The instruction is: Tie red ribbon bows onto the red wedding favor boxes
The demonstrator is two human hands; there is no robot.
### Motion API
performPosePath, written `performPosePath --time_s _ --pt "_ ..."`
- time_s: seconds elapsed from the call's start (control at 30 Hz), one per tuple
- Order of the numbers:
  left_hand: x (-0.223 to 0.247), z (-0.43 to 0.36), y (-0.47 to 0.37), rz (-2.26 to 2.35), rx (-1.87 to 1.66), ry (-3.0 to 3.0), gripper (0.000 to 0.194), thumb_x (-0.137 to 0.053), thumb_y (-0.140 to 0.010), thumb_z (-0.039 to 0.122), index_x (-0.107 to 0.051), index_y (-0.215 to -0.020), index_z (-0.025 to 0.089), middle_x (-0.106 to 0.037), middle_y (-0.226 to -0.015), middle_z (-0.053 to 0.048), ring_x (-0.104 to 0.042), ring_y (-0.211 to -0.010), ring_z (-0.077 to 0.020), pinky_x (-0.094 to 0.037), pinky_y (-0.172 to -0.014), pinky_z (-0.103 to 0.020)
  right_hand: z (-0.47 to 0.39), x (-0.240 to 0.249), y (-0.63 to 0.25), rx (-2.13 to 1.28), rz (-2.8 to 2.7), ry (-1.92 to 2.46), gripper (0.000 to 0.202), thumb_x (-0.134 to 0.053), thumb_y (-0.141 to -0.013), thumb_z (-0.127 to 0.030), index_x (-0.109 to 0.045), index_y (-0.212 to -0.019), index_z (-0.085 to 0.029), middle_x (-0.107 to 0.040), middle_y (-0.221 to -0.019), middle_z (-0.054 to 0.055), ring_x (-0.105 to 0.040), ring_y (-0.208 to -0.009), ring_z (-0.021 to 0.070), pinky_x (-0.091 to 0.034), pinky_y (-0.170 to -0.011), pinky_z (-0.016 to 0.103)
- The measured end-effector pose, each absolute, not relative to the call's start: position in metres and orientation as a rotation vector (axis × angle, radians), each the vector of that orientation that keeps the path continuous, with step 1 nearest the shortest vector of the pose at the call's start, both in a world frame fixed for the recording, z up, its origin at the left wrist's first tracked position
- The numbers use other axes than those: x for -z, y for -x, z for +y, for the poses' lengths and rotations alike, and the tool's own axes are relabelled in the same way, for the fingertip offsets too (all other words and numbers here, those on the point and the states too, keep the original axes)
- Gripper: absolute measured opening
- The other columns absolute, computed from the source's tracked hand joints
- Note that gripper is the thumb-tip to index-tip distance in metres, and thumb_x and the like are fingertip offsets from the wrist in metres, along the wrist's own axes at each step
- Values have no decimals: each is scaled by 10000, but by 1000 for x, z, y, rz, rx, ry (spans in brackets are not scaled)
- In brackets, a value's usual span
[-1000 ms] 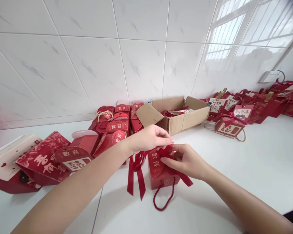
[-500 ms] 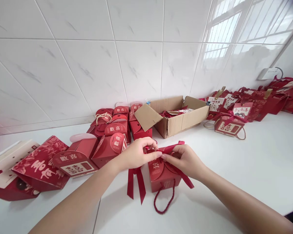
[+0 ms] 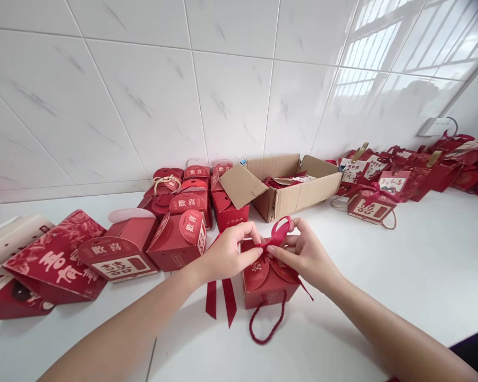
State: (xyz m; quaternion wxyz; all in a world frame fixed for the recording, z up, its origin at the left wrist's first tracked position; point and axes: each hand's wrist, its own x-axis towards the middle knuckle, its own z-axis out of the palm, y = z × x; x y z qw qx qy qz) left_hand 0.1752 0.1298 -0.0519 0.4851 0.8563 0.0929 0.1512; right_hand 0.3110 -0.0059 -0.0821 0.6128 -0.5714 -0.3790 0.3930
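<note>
While the red gift box (image 3: 267, 278) stands on the white tabletop (image 3: 422, 265) in front of the cardboard carton (image 3: 290, 193), left hand (image 3: 227, 254) and right hand (image 3: 308, 254) fingers pinch its ribbon (image 3: 276, 236).

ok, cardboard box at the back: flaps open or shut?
Open. The cardboard box has its flaps folded outward, one sticking out toward the red boxes, and red items show inside.
</note>
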Motion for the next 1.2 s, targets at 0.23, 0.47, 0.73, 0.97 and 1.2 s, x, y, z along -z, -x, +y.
performPosePath --time_s 0.23,0.47,0.73,0.97,1.2 --pt "57 132 -178 281 -409 -2061 177 -707 -755 333 -625 -769 176 -643 -838 -30 -607 -830 -173 -478 -792 -304 -7 81 -313 -906 -847 1340 550 -752 -738 -421 -260 -924 -261 -673 -696 -51 -611 -587 126 -434 -522 206" --pt "62 136 -181 240 -406 -2031 219 -756 -720 357 -668 -717 157 -673 -794 -45 -620 -823 -182 -484 -790 -311 -10 79 -314 -860 -971 1446 385 -700 -766 -470 -480 -910 -189 -687 -872 60 -627 -741 159 -483 -621 269" --pt "62 135 -181 267 -403 -1945 206 -780 -700 327 -670 -701 153 -699 -781 -44 -642 -803 -178 -499 -772 -298 -12 78 -318 -547 -1197 1665 281 -654 -787 -483 -727 -876 -227 -649 -937 71 -601 -780 192 -508 -689 358" --pt "56 131 -180 346 -397 -1987 144 -762 -718 282 -690 -718 157 -714 -785 -50 -658 -880 -209 -510 -769 -295 -16 81 -318 -298 -1324 1747 148 -684 -779 -414 -759 -852 -309 -533 -1275 53 -479 -1219 277 -404 -1016 464" --pt "60 130 -178 290 -526 -2101 28 -689 -774 181 -696 -748 174 -716 -822 -28 -660 -806 -164 -517 -777 -286 -12 79 -321 -938 -1122 1508 248 -622 -846 -460 -712 -813 -232 -421 -1449 49 -274 -1412 255 -391 -1050 412"
